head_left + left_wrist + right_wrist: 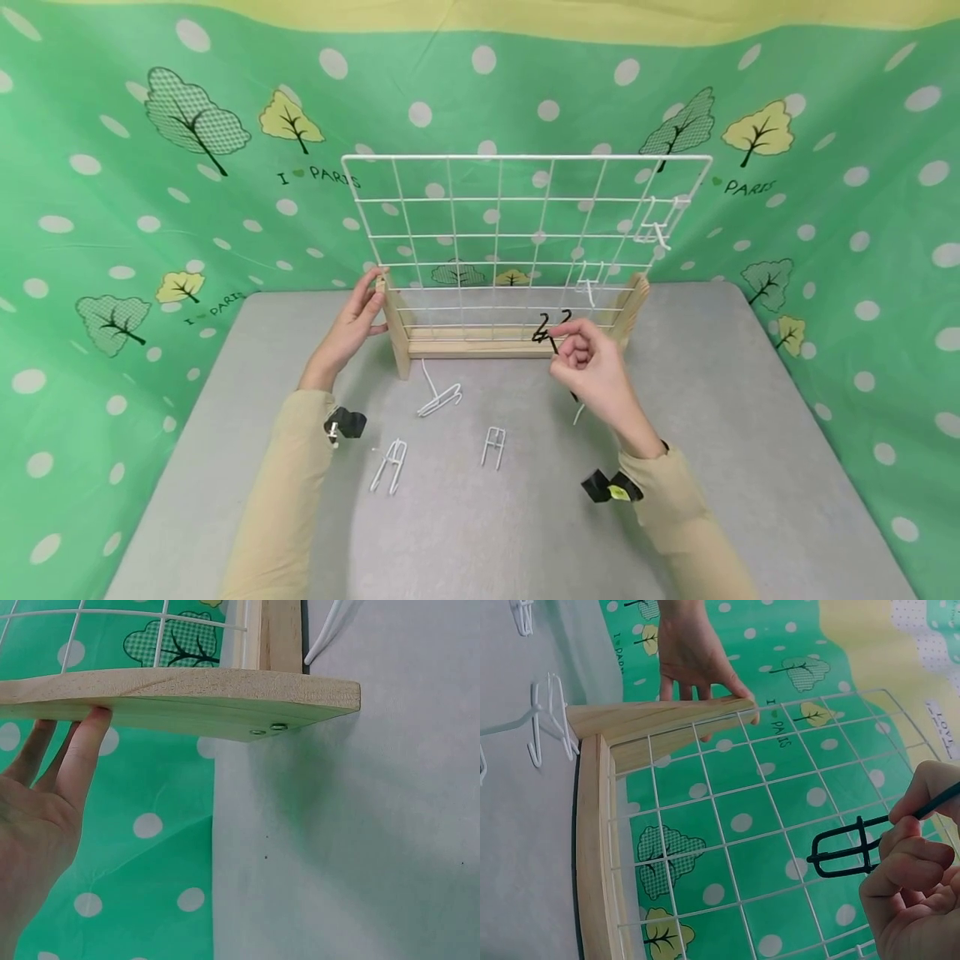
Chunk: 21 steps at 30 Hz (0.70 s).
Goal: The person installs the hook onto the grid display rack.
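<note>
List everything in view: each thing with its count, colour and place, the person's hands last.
wire grid panel: 1, white, upright in the wooden stand.
wooden stand: 1, pale wood, far middle of the table.
black hook: 1, black, at the panel's lower right, pinched by the right hand.
hung white hooks: 2, white, on the panel's right side.
loose white hooks: 3 plainly seen, white, on the table before the stand.
table: 1, grey.
backdrop: 1, green, dotted, with trees.
left hand: rests on the stand's left foot.
right hand: pinches the black hook.
</note>
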Available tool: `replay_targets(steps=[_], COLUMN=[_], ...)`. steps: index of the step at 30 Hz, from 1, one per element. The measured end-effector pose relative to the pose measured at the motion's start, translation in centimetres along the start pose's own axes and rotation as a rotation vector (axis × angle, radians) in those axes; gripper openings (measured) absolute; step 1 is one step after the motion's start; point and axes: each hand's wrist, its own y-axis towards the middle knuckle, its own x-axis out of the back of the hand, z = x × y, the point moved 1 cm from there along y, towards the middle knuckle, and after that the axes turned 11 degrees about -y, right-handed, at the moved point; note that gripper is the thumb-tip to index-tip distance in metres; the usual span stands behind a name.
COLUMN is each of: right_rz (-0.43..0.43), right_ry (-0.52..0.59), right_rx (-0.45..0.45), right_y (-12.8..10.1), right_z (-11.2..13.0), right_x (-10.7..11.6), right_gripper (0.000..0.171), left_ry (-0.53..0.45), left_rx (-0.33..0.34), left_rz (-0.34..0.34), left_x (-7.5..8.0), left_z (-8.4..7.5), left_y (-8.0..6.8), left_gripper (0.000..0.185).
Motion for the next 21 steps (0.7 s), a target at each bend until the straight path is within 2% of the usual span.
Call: replay_targets(steps=[13, 21], right_rz=[-0.029, -0.040], right_ry=[-0.019, -0.038], right_rx=[-0.014, 0.012], right_y=[0.8, 1.3], right_z=[0.7, 1.4], right_x=[0.4, 0.7], right_gripper=[0.029, 0.031], left_ry=[-0.006, -0.007], left_rx=[-0.023, -0.027], left_rz=[0.007, 0.009], left_x=[0.1, 0.1], left_z=[0.4, 0.4], left_y=[0.1, 0.1], left_gripper=[0.050, 0.049])
